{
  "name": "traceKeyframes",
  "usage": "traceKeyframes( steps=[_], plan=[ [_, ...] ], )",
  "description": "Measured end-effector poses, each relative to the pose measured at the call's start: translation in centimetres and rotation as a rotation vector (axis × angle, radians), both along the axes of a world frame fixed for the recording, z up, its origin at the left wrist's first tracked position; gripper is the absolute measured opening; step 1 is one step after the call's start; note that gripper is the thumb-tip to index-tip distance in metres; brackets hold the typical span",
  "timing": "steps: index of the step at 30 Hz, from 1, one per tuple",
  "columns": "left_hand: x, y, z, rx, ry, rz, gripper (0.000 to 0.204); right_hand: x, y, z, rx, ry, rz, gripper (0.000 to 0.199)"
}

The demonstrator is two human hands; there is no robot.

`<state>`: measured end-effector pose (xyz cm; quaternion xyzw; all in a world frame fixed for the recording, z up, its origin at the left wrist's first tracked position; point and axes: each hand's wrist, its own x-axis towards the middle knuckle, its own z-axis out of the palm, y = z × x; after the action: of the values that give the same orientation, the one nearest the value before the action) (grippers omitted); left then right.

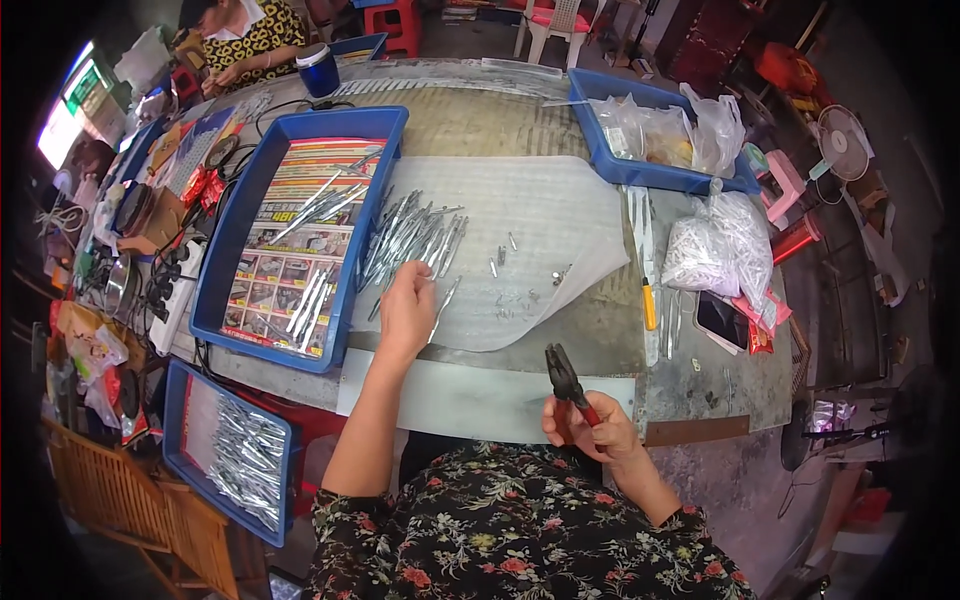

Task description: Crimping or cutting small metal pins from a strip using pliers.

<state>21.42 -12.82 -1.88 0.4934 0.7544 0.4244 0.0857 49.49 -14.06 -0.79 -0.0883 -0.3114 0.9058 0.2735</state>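
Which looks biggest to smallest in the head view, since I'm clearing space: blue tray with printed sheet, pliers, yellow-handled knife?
1. Blue tray, by far.
2. Knife.
3. Pliers, smallest, though they are nearer the camera, so unsure against the knife.

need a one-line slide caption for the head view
Left hand reaches into a pile of metal pins on a translucent sheet; right hand holds red-handled pliers.

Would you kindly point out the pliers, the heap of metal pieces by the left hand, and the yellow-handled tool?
pliers [562,372], head view, on the dark metal head above the right hand.
heap of metal pieces [410,238], head view, middle of the pile.
yellow-handled tool [649,305], head view, on the yellow handle.
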Motion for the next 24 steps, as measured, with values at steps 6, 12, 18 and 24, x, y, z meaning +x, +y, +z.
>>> traceKeyframes(
  steps=[6, 12, 18, 24],
  plan=[
    [2.4, -2.8, 2.1, -0.088, -1.066, -0.261, 0.019, -0.3, 0.3, -0.4, 0.071, -0.088, 0.019, 0.034],
    [4.9, -4.6, 2.3, 0.027, -1.183, -0.356, 0.012, -1.0, 0.7, 0.9, 0.25, -0.258, 0.009, 0.028],
    [6.6, -5.6, 3.6, 0.058, -1.116, -0.34, 0.014, -1.4, 0.5, 1.7, 0.406, -0.382, -0.076, 0.025],
    [7.4, -6.4, 4.1, 0.068, -1.095, -0.383, 0.026, -1.2, 0.6, 2.0, 0.617, -0.515, -0.13, 0.024]
  ],
)
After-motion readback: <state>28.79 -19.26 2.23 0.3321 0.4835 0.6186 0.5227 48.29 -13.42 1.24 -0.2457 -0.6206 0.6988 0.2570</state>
